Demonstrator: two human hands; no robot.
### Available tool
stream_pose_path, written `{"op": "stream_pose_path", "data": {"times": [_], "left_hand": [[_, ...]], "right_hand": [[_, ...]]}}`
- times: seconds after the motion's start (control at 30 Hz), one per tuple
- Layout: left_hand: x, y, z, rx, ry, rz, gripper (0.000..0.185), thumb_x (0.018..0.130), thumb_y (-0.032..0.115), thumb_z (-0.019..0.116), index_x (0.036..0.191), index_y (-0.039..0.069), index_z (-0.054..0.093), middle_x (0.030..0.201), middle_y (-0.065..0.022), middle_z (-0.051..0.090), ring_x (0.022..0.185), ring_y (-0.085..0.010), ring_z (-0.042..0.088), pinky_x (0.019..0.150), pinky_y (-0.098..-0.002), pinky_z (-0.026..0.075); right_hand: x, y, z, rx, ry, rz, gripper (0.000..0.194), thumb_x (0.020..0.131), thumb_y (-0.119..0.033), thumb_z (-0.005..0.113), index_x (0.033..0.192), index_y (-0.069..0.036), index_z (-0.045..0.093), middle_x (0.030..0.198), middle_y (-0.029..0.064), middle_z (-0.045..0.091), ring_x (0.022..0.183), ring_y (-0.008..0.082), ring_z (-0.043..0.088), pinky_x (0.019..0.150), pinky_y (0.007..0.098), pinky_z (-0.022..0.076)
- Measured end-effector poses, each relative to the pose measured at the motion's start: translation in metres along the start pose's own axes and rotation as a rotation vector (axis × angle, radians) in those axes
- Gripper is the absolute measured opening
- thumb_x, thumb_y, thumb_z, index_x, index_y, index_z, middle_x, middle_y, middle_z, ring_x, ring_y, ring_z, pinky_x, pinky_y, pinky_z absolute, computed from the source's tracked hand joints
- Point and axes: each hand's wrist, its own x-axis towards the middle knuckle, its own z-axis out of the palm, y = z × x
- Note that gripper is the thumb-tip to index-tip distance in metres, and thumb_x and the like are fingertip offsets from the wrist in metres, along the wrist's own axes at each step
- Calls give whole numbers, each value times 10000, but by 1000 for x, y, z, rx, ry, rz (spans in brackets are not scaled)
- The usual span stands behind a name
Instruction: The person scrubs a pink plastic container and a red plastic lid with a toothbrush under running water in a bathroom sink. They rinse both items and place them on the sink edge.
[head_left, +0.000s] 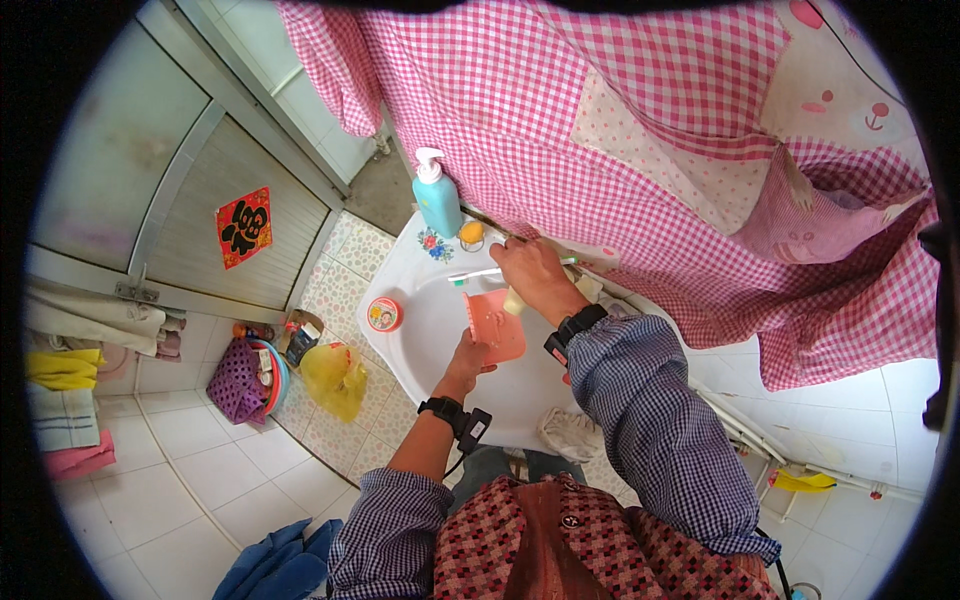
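My left hand (471, 358) grips the near edge of a pink plastic soap dish or small tray (501, 330), held tilted over the white corner washbasin (420, 345). My right hand (536, 274) is closed above its far side, with a white toothbrush (480, 275) across the fingers. The green bristles point left; the green handle end shows beyond the hand. Below my right hand a cream-coloured piece (514, 302), possibly the tap spout, reaches over the dish; my hand hides the rest of it.
A blue pump bottle (436, 199) and an orange-yellow item in a small holder (471, 233) stand on the basin's back corner. A round red-rimmed tub (385, 314) sits on the left rim. A pink checked curtain (480, 105) hangs behind. A pale shoe or cloth (570, 433) lies near the basin's front.
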Motion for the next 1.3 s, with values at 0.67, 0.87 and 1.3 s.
{"op": "stream_pose_path", "data": {"times": [0.67, 0.87, 1.3], "left_hand": [[-5, 13, 9, -12, 3, -19, 557, 836, 161, 472, 1369, 144, 310, 1258, -45, 506, 1076, -212, 550, 820, -403, 502], [-4, 9, 10, -12, -15, -9, 542, 844, 160, 471, 1365, 151, 321, 1256, -36, 512, 1073, -203, 553, 819, -398, 501], [-1, 5, 11, -6, -24, -33, 564, 849, 152, 493, 1384, 155, 313, 1306, -41, 484, 1088, -219, 555, 824, -413, 515]], "right_hand": [[1, 4, -10, 91, -92, 34, 160, 762, -70, 602, 914, -32, 572, 852, 166, 635, 836, 330, 644, 738, 429, 514], [1, 6, -16, 94, -103, 55, 179, 766, -77, 612, 930, -21, 565, 892, 174, 642, 868, 342, 642, 759, 439, 510], [3, 8, -23, 125, -102, 61, 154, 769, -60, 585, 914, -10, 575, 882, 179, 647, 868, 347, 639, 765, 445, 504]]}}
